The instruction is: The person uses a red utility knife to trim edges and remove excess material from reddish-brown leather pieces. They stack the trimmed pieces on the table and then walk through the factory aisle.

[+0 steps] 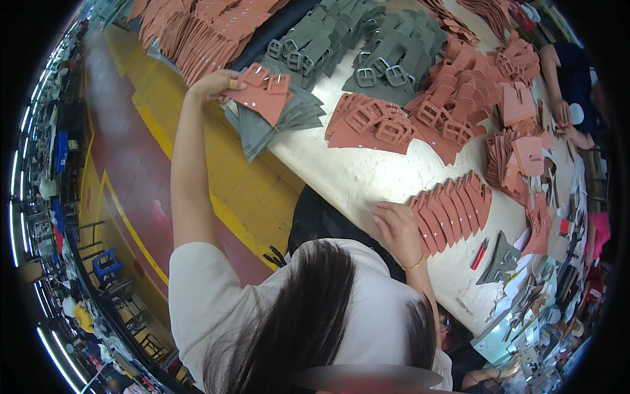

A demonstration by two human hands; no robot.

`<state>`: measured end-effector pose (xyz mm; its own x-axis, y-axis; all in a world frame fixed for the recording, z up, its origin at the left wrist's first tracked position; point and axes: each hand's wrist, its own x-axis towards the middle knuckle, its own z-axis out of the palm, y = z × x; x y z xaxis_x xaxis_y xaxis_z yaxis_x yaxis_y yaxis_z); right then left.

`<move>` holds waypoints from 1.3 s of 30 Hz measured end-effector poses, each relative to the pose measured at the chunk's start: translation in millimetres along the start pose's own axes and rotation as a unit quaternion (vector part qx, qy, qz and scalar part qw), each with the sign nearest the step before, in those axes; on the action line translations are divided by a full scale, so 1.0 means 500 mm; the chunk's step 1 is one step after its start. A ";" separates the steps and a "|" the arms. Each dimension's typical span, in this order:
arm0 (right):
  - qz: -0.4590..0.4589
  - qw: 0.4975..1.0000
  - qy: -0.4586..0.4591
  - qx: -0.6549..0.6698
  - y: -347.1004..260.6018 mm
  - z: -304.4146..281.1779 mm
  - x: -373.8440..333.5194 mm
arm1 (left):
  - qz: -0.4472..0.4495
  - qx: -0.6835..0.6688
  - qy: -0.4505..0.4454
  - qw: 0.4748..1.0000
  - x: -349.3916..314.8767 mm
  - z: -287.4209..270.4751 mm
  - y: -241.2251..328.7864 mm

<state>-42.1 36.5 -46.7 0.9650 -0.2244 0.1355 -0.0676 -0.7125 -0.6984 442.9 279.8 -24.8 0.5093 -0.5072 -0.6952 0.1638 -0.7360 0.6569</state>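
Note:
My left hand (213,85) reaches far out to the left end of the table and grips a small stack of orange leather straps with metal buckles (264,92). These straps lie on top of a fanned pile of grey pieces (282,121) at the table's edge. My right hand (396,228) rests on the white table (357,177) with its fingers loosely apart. It touches the near end of a fanned row of flat orange pieces (453,209) and holds nothing.
Piles of grey buckled straps (367,46) and orange buckled straps (446,105) cover the far side of the table. Another person's arm (563,98) works at the right. A red pen (479,253), a grey cut piece (502,259) and tools lie lower right. Yellow floor (230,187) is on the left.

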 end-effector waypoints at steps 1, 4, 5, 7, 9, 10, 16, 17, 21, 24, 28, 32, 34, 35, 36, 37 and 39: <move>0.006 1.000 -0.003 -0.003 0.000 -0.003 -0.003 | 0.003 -0.001 -0.010 1.000 0.018 -0.010 -0.016; 0.033 0.999 0.008 -0.007 0.004 -0.011 -0.009 | -0.026 0.030 0.012 0.999 0.051 -0.023 -0.038; 0.044 0.999 0.012 -0.007 0.005 -0.013 -0.013 | -0.031 0.048 0.016 0.998 0.052 -0.025 -0.039; 0.049 0.998 0.024 -0.007 0.010 -0.019 -0.019 | -0.040 0.107 0.055 0.992 0.047 -0.025 -0.033; 0.063 0.997 0.032 -0.011 0.018 -0.027 -0.025 | -0.036 0.196 0.116 0.973 0.036 -0.020 -0.021; 0.063 0.997 0.047 -0.019 0.022 -0.032 -0.030 | -0.030 0.240 0.146 0.959 0.031 -0.011 -0.012; 0.096 0.986 0.123 -0.062 0.056 -0.057 -0.066 | 0.309 0.326 0.331 0.830 -0.014 0.145 0.067; 0.115 0.983 0.132 -0.059 0.061 -0.058 -0.074 | 0.309 0.248 0.250 0.884 -0.018 0.191 0.077; 0.177 0.966 0.147 -0.116 0.086 -0.076 -0.115 | 0.272 0.163 0.126 0.940 -0.009 0.372 0.085; 0.237 0.934 0.216 -0.156 0.115 -0.096 -0.152 | 0.234 0.105 0.098 0.961 0.008 0.447 0.067; 0.245 0.906 0.274 -0.211 0.184 -0.139 -0.190 | 0.242 0.068 0.138 0.958 0.024 0.497 0.032; 0.299 0.880 0.274 -0.248 0.251 -0.171 -0.206 | 0.264 0.102 0.171 0.944 0.035 0.507 0.021; 0.314 0.867 0.270 -0.276 0.278 -0.181 -0.200 | 0.241 0.090 0.162 0.953 0.041 0.503 0.023; 0.321 0.862 0.265 -0.288 0.289 -0.184 -0.195 | 0.234 0.106 0.160 0.953 0.043 0.501 0.025; 0.325 0.858 0.266 -0.295 0.299 -0.187 -0.190 | 0.226 0.118 0.159 0.954 0.045 0.499 0.027; 0.330 0.855 0.266 -0.300 0.307 -0.189 -0.184 | 0.219 0.124 0.162 0.954 0.045 0.498 0.029; 0.339 0.847 0.266 -0.310 0.319 -0.192 -0.174 | 0.205 0.138 0.169 0.954 0.046 0.499 0.033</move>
<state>-161.2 -121.2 -102.6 0.4109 -0.8728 0.2633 -0.8402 -0.4746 -0.2623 246.3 144.2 -102.8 0.7340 -0.6384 -0.2317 -0.3124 -0.6203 0.7195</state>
